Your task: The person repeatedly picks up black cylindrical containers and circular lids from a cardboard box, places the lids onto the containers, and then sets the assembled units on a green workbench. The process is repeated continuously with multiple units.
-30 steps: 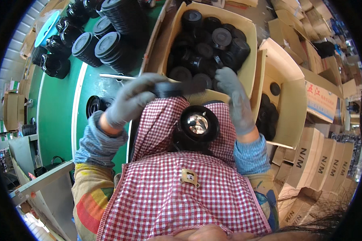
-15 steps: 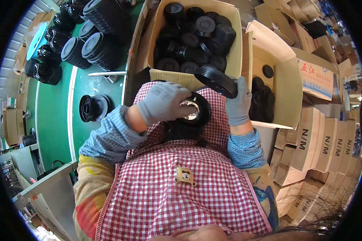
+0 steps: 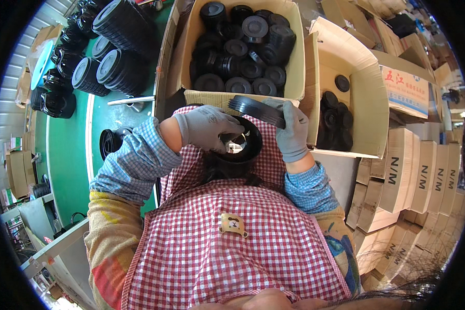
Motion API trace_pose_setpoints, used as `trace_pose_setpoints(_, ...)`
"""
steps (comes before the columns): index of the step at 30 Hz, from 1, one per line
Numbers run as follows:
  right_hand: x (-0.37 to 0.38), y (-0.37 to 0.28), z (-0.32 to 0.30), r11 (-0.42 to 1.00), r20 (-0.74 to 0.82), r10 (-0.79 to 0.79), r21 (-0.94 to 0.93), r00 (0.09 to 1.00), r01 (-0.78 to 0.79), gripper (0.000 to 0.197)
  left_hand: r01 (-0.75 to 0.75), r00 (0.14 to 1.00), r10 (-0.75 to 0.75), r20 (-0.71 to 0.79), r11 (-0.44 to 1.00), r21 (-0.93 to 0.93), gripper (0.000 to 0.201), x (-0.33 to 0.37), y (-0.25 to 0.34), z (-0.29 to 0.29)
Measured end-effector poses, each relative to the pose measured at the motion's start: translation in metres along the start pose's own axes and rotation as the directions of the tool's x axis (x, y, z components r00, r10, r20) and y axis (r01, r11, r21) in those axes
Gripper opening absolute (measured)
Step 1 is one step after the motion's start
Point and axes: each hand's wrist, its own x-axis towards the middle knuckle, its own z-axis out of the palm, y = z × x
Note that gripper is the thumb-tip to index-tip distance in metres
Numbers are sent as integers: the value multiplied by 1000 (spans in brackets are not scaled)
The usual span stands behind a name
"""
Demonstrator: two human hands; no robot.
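My left hand [image 3: 207,128], in a grey glove, reaches over a black round container [image 3: 254,140] in my lap. Its fingers curl across the rim beside a shiny silvery part [image 3: 236,145] inside the opening; the fingertips are partly hidden. In my right hand [image 3: 292,132], also gloved, is a thick black ribbed round lid [image 3: 256,110], pinched at its right edge. It is held tilted just above the container's far side, apart from it.
An open carton [image 3: 295,98] ahead holds many black round lids. Right of it, another carton [image 3: 369,98] contains smaller black discs [image 3: 330,119]. Stacked black lids [image 3: 116,72] and glossy black pots [image 3: 57,103] stand on the green workbench [image 3: 67,155] at left. Cardboard boxes [image 3: 398,170] line the right.
My right hand has brought the black lid left and nearer the container, turning it flatter. My left hand remains at the container's opening. The view has shifted slightly.
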Motion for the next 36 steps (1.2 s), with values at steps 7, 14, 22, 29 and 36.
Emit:
trace_pose_setpoints(7,-6,-7,6,938,50,218,264,975,-224,36,-46,762,-417,-496,728,-684,29,-40,-31,24)
trace_pose_setpoints(14,-15,4,23,931,253,60,336,966,-146,21,-559,640,-137,-756,592,-581,49,-11,-23,80)
trace_pose_setpoints(22,-9,4,25,990,354,-78,138,932,31,17,-552,580,1,-815,736,-391,41,-5,-31,82)
trace_pose_setpoints(29,-14,9,24,989,383,-88,145,920,34,20,-556,516,104,-850,796,-241,37,-1,-33,84)
trace_pose_setpoints(36,-16,7,23,989,387,-40,146,921,-18,16,-560,520,97,-848,789,-253,36,-2,-31,85)
